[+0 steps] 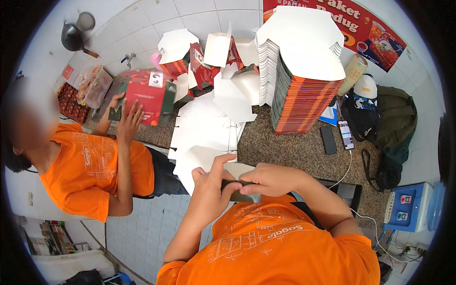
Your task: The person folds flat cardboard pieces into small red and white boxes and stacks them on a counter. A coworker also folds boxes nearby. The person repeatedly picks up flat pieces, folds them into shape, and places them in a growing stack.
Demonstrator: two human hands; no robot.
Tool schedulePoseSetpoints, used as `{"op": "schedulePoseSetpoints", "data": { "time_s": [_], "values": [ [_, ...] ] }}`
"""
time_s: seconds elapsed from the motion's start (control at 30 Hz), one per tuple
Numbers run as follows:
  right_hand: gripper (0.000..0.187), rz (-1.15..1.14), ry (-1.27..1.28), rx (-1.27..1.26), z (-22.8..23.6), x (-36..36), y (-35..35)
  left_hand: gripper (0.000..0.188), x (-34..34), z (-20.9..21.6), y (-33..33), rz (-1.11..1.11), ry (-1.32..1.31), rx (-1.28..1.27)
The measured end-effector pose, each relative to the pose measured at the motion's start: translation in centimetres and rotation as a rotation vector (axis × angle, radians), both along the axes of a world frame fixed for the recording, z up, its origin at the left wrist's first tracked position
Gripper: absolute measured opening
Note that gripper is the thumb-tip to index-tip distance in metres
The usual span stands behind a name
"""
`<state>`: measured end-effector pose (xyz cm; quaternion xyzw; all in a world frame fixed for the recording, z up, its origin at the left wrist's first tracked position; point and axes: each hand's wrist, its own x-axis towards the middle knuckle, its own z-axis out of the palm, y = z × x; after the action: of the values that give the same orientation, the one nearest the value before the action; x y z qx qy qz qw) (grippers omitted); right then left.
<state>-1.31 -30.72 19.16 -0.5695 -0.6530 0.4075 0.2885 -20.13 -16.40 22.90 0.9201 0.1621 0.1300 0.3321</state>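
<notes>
White-and-green carton (240, 169), long axis toward upper left, left hand (210, 189) and right hand (274, 179) pinching its edge

Carton stack (308, 102) on counter (280, 152), between flat cartons (203, 133) left and backpack (398, 114) right.

The torso is covered by a bright orange T-shirt (308, 261). Its front is marked with a white line drawing (235, 247) of building-like shapes, accompanied by white lettering (292, 232) (a single short word). The arms are covered only by short orange sleeves (358, 251); the left hand (206, 192) and right hand (270, 179) are left bare.
</notes>
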Motion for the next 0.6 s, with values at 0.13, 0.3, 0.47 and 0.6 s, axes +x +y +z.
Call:
{"op": "schedulePoseSetpoints", "data": {
  "time_s": [0.13,0.3,0.47,0.6],
  "values": [
    [0.027,-0.519,0.71,0.072,-0.3,-1.4,1.0,0.093,1.6,0.0,-1.3,0.142,-0.39,0.296],
    [0.041,-0.426,0.73,0.224,2.1,0.8,-1.1,0.092,4.1,-2.4,-2.0,0.03,-0.58,0.176],
    [0.054,-0.767,-0.081,0.677,6.5,5.2,-4.4,0.077,6.3,3.4,-5.8,-0.166,-0.964,-0.788],
    [0.06,-0.973,-0.279,0.668,11.9,10.3,-4.6,0.083,11.3,5.1,-6.3,-0.486,-1.108,-0.127]
  ]
}}
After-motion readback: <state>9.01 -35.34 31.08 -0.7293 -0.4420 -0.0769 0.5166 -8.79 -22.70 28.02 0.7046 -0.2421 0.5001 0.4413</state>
